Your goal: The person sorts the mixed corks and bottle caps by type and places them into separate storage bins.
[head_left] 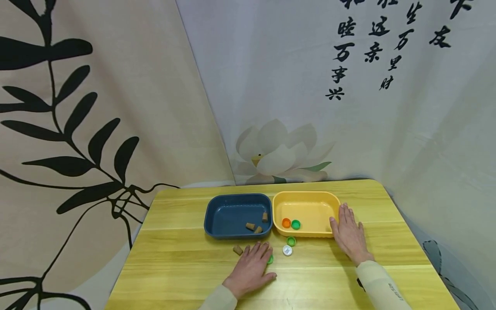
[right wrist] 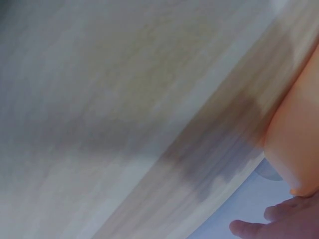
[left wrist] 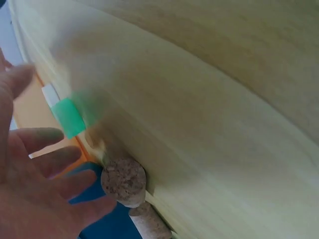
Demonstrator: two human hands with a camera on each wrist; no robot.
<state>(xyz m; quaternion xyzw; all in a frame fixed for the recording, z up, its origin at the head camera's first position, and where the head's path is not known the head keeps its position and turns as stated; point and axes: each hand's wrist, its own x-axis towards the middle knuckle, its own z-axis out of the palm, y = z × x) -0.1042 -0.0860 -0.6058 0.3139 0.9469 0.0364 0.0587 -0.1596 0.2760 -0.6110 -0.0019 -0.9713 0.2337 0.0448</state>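
Fingers, left hand (head_left: pixel 251 268): straight, slightly apart, gripping nothing; 1 green cap (head_left: pixel 270 259) just right, 1 cork (head_left: pixel 237 249) just left. Fingers, right hand (head_left: pixel 350 237): straight, thumb apart, beside yellow tray (head_left: pixel 315 215). Green cap likely light, stiff, slick; cork light, grippier: pinch sides.

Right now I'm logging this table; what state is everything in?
Blue rectangular tray: holding three brown cylindrical corks
Yellow rectangular tray: holding orange and green round caps
Loose brown cork: on the table
White round cap: flat on table
Green round cap beside it: likewise flat
Left hand: open, beside partly hidden green cap
Right hand: open, beside yellow tray
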